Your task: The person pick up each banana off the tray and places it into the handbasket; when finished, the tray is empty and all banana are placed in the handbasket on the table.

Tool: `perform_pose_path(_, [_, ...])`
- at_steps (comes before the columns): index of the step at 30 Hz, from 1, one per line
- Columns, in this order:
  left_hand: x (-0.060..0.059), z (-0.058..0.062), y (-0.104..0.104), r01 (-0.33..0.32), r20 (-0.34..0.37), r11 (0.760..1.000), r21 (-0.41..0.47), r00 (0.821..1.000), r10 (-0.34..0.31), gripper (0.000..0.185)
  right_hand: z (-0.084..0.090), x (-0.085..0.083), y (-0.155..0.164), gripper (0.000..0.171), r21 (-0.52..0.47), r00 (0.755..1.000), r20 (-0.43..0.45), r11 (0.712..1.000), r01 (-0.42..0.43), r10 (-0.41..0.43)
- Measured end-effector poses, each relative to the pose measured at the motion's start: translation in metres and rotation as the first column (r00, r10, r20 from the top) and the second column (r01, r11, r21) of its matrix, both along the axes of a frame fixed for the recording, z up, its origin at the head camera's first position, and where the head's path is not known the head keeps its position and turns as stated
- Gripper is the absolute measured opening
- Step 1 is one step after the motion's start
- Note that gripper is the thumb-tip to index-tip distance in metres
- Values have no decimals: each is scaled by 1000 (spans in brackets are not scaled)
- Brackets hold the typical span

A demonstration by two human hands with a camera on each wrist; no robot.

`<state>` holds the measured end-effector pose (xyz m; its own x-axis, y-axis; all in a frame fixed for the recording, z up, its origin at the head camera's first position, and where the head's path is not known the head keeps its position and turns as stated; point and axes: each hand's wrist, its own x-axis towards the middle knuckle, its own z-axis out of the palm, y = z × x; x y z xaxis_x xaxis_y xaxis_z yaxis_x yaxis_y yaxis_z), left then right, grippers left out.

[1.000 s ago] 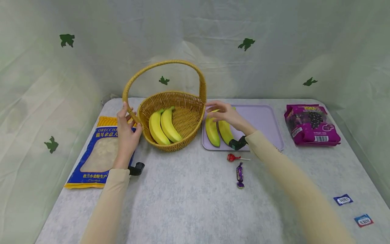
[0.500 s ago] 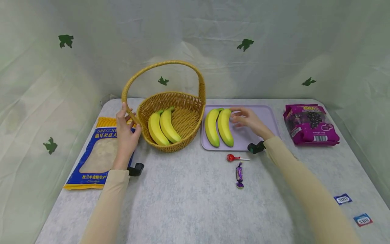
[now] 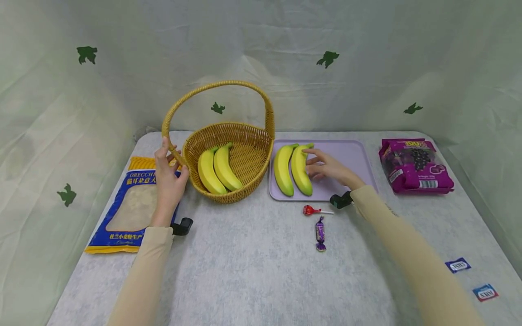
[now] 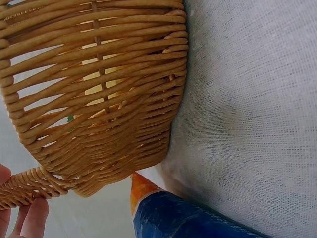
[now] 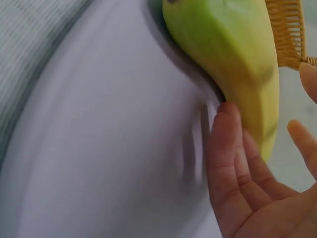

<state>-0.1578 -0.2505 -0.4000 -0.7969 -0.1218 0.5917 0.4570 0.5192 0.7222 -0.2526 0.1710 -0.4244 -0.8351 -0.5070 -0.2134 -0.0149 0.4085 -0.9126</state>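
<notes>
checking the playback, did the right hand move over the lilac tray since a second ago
Yes. The right hand went from the tray's left edge by the basket rightward, and now touches the right banana.

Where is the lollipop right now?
In the head view the lollipop lies on the table just in front of the purple tray, near the right wrist, with the purple candy right below it.
</notes>
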Motion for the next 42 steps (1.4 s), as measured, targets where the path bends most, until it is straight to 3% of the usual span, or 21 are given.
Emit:
perform_pose_path(7, [1,2,1,-18,17,1000,-15,1000,18,81,1,0,-15,72,105,999,-44,994,-26,31])
perform_pose_path(20, [1,3,2,-13,11,1000,-15,1000,13,81,0,-2,-27,71,214,995,-99,976,41,-20])
perform_pose_path(31, [-1,1,1,-20,5,1000,-11,1000,20,82,9,7,-23,67,95,995,-82,993,69,-61])
perform_pose_path(42, [0,0,1,-20,-2,1000,-13,1000,20,85,35,25,-33,73,-53,998,-32,997,-59,57])
